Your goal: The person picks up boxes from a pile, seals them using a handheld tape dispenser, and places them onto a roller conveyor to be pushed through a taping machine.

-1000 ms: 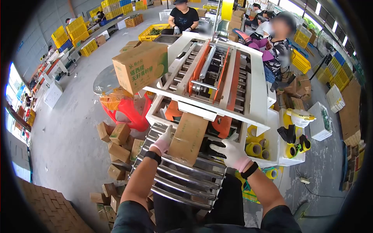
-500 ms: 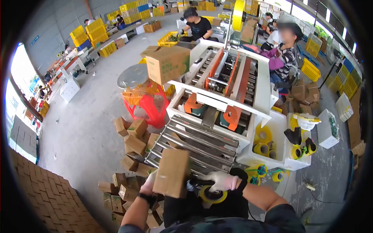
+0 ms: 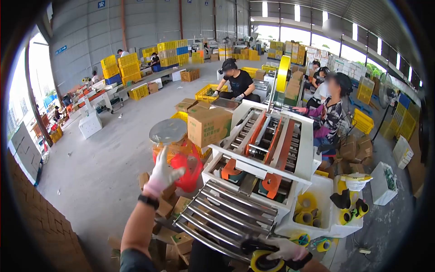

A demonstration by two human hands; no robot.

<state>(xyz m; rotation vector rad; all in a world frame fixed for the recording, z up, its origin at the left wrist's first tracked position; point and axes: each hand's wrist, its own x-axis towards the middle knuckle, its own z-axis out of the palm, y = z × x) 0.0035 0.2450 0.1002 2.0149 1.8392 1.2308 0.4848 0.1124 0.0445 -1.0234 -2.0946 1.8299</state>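
Two gloved hands are ours, and they are well apart. Our left hand is raised in the air, its fingers spread and holding nothing; it shows in front of a red stool, and we cannot tell whether it touches it. Our right hand is low at the bottom edge, its fingers wrapped round a tape dispenser loaded with a yellow roll. The view is cropped there, so the grip seems firm but we see only part of it. The tape dispenser is just beside the near end of the roller conveyor, which leads up into the white carton sealer. Small cartons lie heaped on the floor left of the conveyor, below our left forearm. A large cardboard box stands just beside the sealer's left side. Right of the conveyor a white tub holds yellow tape rolls. Beyond the sealer, a person in a black top and a person in a patterned top are at work.
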